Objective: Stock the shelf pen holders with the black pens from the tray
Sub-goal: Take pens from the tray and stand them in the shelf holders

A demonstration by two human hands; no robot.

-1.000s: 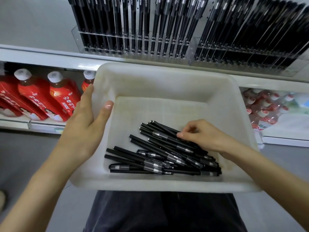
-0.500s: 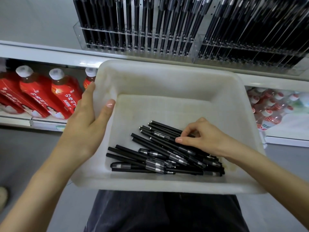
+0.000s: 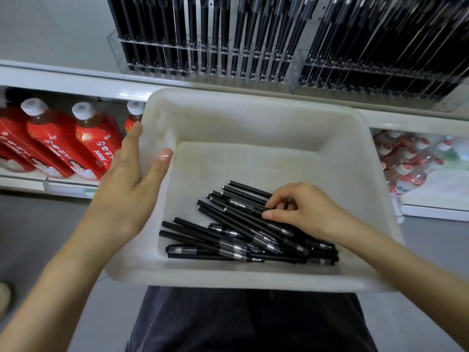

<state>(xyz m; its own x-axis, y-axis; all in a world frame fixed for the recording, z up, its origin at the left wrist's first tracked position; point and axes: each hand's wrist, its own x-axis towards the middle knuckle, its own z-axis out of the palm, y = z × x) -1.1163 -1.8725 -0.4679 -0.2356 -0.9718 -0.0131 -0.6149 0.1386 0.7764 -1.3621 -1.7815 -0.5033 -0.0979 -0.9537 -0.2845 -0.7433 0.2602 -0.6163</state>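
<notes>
Black pens [image 3: 243, 235] lie in a loose crossed pile in the near half of the white tray [image 3: 253, 102], none lifted yet. Step in hand: picking from the tray. Right hand [image 3: 302, 212] is down on the top of the pile, fingers curled, thumb and fingertips pinching the upper pens. Left hand [image 3: 127, 189] grips the tray's left wall, thumb inside, fingers outside, holding it up in front of the body.

Next move likely needs a clean pull of one or a few pens out of the tangle, turned upright, then dropped into a slot of the clear pen holders [image 3: 203, 62] above.

Holders look nearly full, so free slots are hard to spot. Red bottles [image 3: 83, 146] sit on the lower shelf [image 3: 63, 80] to the left, clear of the path.
</notes>
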